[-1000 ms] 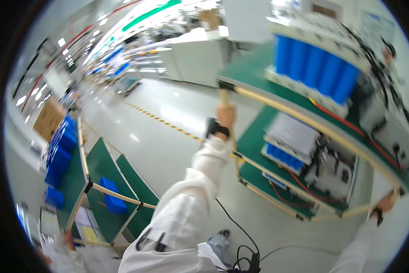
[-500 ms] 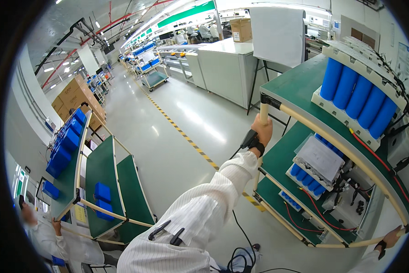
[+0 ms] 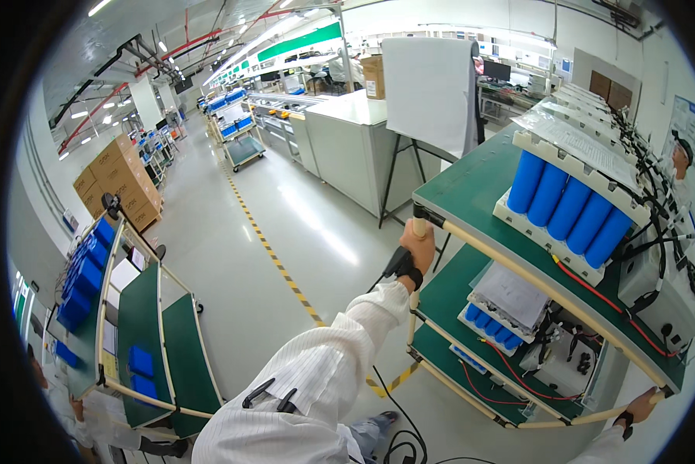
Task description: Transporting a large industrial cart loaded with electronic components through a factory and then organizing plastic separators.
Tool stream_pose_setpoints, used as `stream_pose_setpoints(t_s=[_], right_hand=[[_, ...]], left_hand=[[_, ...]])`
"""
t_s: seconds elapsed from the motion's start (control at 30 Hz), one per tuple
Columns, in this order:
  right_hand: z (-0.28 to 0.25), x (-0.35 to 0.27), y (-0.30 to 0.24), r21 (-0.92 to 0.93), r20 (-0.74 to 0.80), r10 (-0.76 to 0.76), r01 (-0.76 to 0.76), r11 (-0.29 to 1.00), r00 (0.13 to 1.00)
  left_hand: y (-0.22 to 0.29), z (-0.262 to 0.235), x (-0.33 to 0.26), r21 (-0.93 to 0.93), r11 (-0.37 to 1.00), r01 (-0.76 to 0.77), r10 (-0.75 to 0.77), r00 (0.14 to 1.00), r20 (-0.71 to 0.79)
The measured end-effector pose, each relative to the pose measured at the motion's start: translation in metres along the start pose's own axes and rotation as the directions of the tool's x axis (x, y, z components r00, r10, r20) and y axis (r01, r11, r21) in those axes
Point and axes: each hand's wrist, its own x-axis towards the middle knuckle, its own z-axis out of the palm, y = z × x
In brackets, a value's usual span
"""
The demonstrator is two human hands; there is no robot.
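Note:
My left hand [image 3: 418, 249] is closed around the cream upright pipe at the far left corner of a green-shelved cart [image 3: 463, 193]. At the near right corner, by the lower right rim of the view, my right hand [image 3: 641, 404] grips the same cart's pipe frame. Both wrists wear black bands, and a dark clip-like device with a cable sits at the left wrist. A pack of blue cylindrical cells [image 3: 568, 203] in white holders stands on the top shelf, beside a grey box [image 3: 647, 288] with red and black cables. Another pack [image 3: 510, 305] with papers rests on the middle shelf.
To the left, a person in white [image 3: 104, 417] stands at another green-shelved cart [image 3: 140, 329] carrying blue packs. A whiteboard on a black stand [image 3: 428, 93], a white cabinet [image 3: 347, 151], a further cart [image 3: 243, 151] and stacked cartons [image 3: 119, 182] lie ahead. Yellow-black tape [image 3: 278, 267] marks the floor.
My cart, both hands and the whiteboard have shifted left in the view. The left-hand cart and its person have moved toward the left rim. Both hands keep their grip on the cart frame.

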Motion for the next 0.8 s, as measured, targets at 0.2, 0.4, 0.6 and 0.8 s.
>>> stream_pose_setpoints(t_s=[0.2, 0.4, 0.6, 0.8], right_hand=[[0.013, 0.025, 0.017, 0.187, -0.008, 0.015, -0.013, 0.982, 1.000], [-0.003, -0.009, -0.022, 0.050, -0.227, -0.037, 0.050, 0.998, 0.973], [-0.030, -0.014, -0.041, 0.153, -0.177, 0.016, 0.011, 0.988, 0.984], [-0.037, -0.033, -0.066, 0.149, -0.113, 0.005, 0.012, 0.989, 0.994]], left_hand=[[-0.009, 0.022, -0.001, -0.100, 0.994, -0.045, 0.049, 0.998, 0.037], [-0.016, 0.028, 0.001, -0.145, 0.984, -0.104, 0.109, 0.994, 0.026], [-0.005, 0.033, 0.000, -0.208, 0.976, -0.056, 0.067, 0.997, 0.047], [-0.012, 0.034, 0.007, -0.185, 0.968, -0.167, 0.173, 0.985, 0.017]])
